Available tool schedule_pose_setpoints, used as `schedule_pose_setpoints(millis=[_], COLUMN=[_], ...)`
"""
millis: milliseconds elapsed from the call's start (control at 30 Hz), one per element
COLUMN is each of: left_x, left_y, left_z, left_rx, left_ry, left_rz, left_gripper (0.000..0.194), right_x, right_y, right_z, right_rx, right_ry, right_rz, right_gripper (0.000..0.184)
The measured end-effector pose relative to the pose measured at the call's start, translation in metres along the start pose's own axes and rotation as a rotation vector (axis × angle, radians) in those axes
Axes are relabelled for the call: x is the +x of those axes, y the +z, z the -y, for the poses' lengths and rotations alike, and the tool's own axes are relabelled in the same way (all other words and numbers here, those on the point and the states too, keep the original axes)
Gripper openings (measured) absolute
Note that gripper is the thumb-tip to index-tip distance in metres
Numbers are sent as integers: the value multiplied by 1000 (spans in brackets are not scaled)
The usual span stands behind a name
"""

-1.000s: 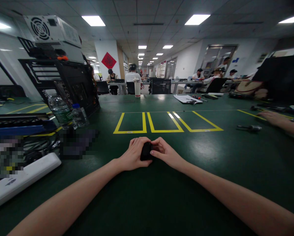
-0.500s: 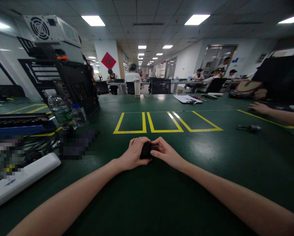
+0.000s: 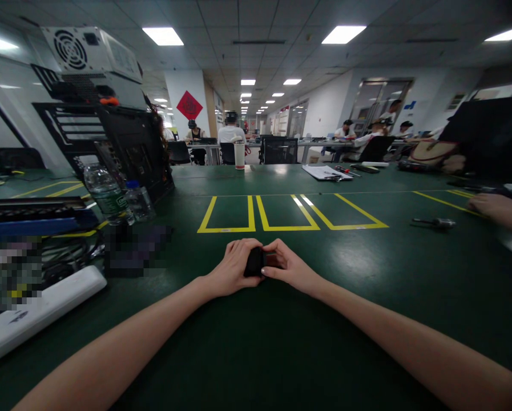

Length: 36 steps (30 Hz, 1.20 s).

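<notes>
A small black box-like object (image 3: pixel 254 264) lies between my two hands, low over the green table, in front of the yellow tape outlines. Its exact kind does not show. My left hand (image 3: pixel 230 268) is wrapped round its left side, fingers over the top and thumb along the near edge. At its right side, my right hand (image 3: pixel 287 267) grips with bent fingers at the upper edge and the thumb at the lower one. Both forearms reach in from the bottom corners. The undersides of the fingers are hidden.
Yellow tape frames (image 3: pixel 287 228) mark the green table (image 3: pixel 256 342). At left are a white power strip (image 3: pixel 45 314), a water bottle (image 3: pixel 104 191) and an open computer case (image 3: pixel 131 154). A screwdriver-like tool (image 3: pixel 433 223), a clipboard (image 3: pixel 326 172) and another person's hand (image 3: pixel 491 204) are at right.
My right thumb has shifted slightly down at the black object's right edge. My left hand stays put. The other person's hand at right has moved further right and down.
</notes>
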State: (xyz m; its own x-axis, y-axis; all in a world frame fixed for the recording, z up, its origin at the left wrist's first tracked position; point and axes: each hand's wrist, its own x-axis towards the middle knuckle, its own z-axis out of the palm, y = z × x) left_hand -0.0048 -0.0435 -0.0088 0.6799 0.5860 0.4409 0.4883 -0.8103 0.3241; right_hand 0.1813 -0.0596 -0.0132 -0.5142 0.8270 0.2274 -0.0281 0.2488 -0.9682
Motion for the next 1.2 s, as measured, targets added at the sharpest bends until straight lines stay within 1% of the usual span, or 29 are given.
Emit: schedule_pose_setpoints(millis=[133,267,333,467,533,667,733,833,933,1033,1100,1133,1200], left_x=[0,1,1,0,0,1,1,1,0,0,0,0,0], left_y=[-1,-1,-1,0,1,0,0,-1,-1,-1,-2,-2,-2], left_z=[-1,-2,-1,0,0,0,0,-1,-1,-1,-1,-1,-2], left_rx=[-4,-9,-6,1,3,-7,-13,-18,-16,-12,-12,-14,-18], left_ry=[-2,1,1,2,4,-2,-4,-9,-10,-8,-9,-9,-8], left_rz=[-2,-2,1,-4,-9,-13,-9,-2,2,7,9,11,9], left_gripper=[59,60,59,59,59,59,59,59,59,59,59,58,58], right_x=[0,0,0,1,1,1,1,1,1,1,0,0,0], right_y=[1,0,-1,-2,-1,0,1,0,-2,-3,-3,-2,-2], right_z=[2,1,-1,-4,-4,-3,-2,-1,-2,-2,-3,-3,-3], right_rx=[9,-36,-44,7,20,32,22,-11,-21,-8,-16,-21,-15], right_ry=[11,59,84,12,-16,-9,-1,41,76,37,16,13,17], right_rz=[-35,-80,-71,4,9,-20,-42,-66,-41,9,18,14,0], right_gripper=[20,27,29,33,36,24,22,27,30,33,38,38,32])
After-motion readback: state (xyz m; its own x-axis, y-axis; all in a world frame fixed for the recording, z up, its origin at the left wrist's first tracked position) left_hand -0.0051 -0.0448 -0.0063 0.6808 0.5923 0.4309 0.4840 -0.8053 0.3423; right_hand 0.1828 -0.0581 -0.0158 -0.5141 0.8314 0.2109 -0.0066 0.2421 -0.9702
